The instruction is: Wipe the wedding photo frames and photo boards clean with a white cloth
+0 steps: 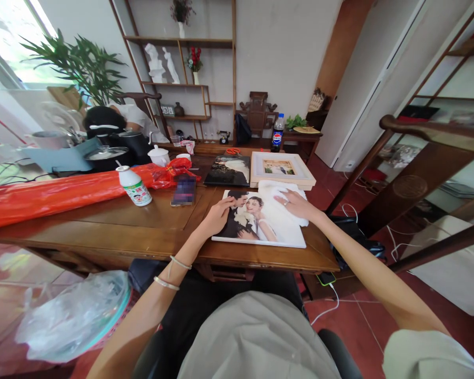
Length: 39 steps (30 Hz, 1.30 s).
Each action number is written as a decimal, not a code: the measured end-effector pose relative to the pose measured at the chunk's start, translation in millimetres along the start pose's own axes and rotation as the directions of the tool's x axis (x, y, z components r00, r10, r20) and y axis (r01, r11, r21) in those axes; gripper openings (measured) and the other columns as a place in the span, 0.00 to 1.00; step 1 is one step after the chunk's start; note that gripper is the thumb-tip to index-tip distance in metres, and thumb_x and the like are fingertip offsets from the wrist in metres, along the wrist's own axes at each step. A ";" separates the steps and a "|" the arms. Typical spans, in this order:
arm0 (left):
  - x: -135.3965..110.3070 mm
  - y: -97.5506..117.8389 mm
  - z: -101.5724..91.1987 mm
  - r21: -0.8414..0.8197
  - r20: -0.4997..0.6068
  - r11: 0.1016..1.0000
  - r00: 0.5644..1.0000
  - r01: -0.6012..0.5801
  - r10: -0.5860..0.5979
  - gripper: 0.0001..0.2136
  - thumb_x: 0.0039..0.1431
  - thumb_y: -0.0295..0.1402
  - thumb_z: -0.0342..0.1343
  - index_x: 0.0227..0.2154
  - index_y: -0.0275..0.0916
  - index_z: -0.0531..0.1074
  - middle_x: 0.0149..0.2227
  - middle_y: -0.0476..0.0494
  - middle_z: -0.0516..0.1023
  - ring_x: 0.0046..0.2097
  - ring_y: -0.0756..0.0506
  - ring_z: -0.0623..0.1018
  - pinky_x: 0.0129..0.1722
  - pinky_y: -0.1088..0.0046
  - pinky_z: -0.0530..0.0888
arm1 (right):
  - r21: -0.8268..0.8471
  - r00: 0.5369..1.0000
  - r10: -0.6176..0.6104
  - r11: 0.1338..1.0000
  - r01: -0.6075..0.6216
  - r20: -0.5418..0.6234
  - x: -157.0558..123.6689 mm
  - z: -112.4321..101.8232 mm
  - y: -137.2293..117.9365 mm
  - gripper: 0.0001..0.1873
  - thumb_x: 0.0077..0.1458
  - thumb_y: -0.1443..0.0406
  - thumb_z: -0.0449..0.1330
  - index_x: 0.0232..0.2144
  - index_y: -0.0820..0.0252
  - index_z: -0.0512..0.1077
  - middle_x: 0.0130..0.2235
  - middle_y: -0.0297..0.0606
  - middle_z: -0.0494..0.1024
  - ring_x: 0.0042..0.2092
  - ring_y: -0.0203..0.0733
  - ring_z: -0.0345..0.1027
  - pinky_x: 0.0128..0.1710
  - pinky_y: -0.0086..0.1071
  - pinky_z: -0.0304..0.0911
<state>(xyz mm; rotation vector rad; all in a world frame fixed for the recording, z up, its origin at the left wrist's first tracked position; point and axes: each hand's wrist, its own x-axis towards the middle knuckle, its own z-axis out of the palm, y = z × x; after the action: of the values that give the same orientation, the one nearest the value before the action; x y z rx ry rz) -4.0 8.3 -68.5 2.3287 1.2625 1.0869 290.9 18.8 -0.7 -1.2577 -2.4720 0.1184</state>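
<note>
A long wooden table (114,226) fills the middle of a room with open shelving on the back wall; near its right end lies a large wedding print (260,231), flat and face up, just in front of the person. The left hand (219,213) rests on the print's left edge, fingers loosely extended and pressing down, gripping nothing; the right hand (294,202) lies open and flat, fingers spread, on a white cloth (278,190) that hides the print's upper right corner. The phone (184,190) beside the print has a blurred screen; another person (110,118) at the far left is mostly hidden behind pots. There are three pictures in all: the print, a dark album (227,171) and a white framed photo (281,168); two bottles, one white (134,185) and one cola bottle (277,133); two bracelets (174,271) on the left wrist; one long red plastic roll (51,196).
</note>
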 end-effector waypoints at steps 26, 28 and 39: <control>1.0 0.9 -0.7 -0.012 0.014 1.000 1.000 0.007 -0.007 0.19 0.60 0.27 0.40 0.47 0.34 0.73 0.55 0.38 0.71 0.59 0.43 0.68 0.61 0.63 0.62 | -0.149 0.993 -0.115 0.983 0.109 -0.028 3.6 9.8 -32.1 0.17 0.64 0.63 0.46 0.44 0.59 0.74 0.51 0.44 0.74 0.52 0.50 0.66 0.52 0.44 0.58; 0.8 0.8 -0.5 -0.014 0.019 1.000 1.000 0.007 -0.007 0.19 0.60 0.27 0.40 0.47 0.34 0.73 0.55 0.38 0.70 0.59 0.43 0.68 0.61 0.63 0.62 | -0.174 0.996 -0.085 0.982 0.077 -0.035 3.2 12.1 -30.0 0.18 0.64 0.63 0.46 0.44 0.59 0.74 0.52 0.45 0.73 0.54 0.51 0.65 0.53 0.46 0.57; 1.4 1.2 -1.6 -0.003 0.025 1.000 1.000 -0.007 0.007 0.20 0.57 0.23 0.41 0.48 0.34 0.73 0.56 0.38 0.70 0.59 0.42 0.68 0.61 0.60 0.62 | -0.107 0.939 -0.305 0.940 0.324 0.160 -77.3 18.7 -131.0 0.12 0.57 0.64 0.55 0.38 0.60 0.77 0.64 0.45 0.57 0.66 0.56 0.42 0.62 0.57 0.37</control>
<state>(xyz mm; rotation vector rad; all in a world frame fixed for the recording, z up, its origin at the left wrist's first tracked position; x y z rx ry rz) -4.0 8.6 -66.1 2.3389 1.2435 1.0584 225.6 -119.6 -9.0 -0.9096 -2.8097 -0.0418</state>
